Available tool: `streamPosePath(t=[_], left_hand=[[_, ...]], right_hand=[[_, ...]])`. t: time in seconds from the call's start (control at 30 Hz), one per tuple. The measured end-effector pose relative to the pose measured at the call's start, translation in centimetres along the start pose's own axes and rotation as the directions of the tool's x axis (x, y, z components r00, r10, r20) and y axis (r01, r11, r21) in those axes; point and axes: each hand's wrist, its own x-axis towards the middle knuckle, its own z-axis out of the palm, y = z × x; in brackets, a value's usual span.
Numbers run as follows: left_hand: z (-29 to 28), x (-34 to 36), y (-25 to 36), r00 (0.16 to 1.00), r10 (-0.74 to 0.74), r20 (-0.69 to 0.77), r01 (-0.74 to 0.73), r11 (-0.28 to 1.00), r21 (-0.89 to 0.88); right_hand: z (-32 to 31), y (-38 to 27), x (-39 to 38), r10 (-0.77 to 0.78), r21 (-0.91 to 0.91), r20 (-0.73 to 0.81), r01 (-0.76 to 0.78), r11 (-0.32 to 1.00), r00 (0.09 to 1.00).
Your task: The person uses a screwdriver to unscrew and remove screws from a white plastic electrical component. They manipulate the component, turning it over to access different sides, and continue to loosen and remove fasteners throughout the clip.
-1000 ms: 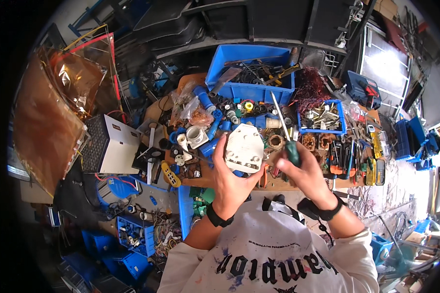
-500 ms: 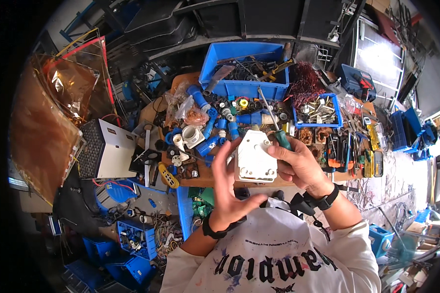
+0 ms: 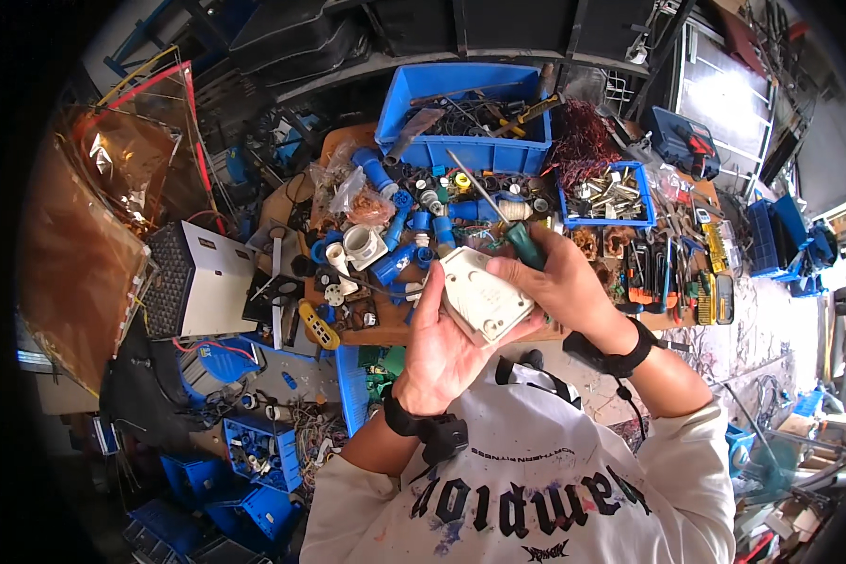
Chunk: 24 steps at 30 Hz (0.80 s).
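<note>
A white plastic housing (image 3: 484,299) with round screw recesses lies tilted in my left hand (image 3: 434,365), its palm and fingers beneath and along the left side. My right hand (image 3: 573,287) grips a screwdriver (image 3: 524,246) by its green handle, and its thumb presses on the housing's upper right face. The long metal shaft points up and left, away from the housing, over the cluttered bench. The fingers under the housing are mostly hidden.
Beyond my hands, the wooden bench (image 3: 395,335) carries blue and white pipe fittings, a big blue bin (image 3: 470,155) of tools and a small blue tray (image 3: 609,218) of metal parts. Pliers and hand tools lie at right. A yellow remote-like box (image 3: 319,325) sits near the left edge.
My left hand has gone from spread beside the housing to supporting it from below. The housing has turned and tilted, and the screwdriver has shifted up and left with my right hand.
</note>
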Motion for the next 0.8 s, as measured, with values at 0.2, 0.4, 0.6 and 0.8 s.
streamPosePath(t=[0.2, 0.4, 0.6, 0.8], left_hand=[[-2.4, 1.2, 1.5, 0.972, 0.223, 0.080, -0.236, 0.888, 0.395], [-1.9, 0.9, 2.5, 0.968, 0.235, 0.090, -0.246, 0.805, 0.540], [-3.0, 1.6, 3.9, 0.962, 0.243, 0.127, -0.265, 0.708, 0.655], [-3.2, 2.3, 5.6, 0.983, 0.181, 0.029, -0.174, 0.872, 0.458]], right_hand=[[-0.2, -1.5, -1.0, -0.096, -0.170, 0.067, 0.106, 0.980, 0.993], [0.9, -1.7, -0.6, 0.018, -0.168, 0.081, -0.004, 0.986, 0.997], [1.3, -0.5, 0.5, 0.135, 0.071, 0.126, -0.145, 0.987, 0.983], [1.1, -1.8, 1.0, 0.072, -0.031, 0.029, -0.071, 0.997, 0.997]])
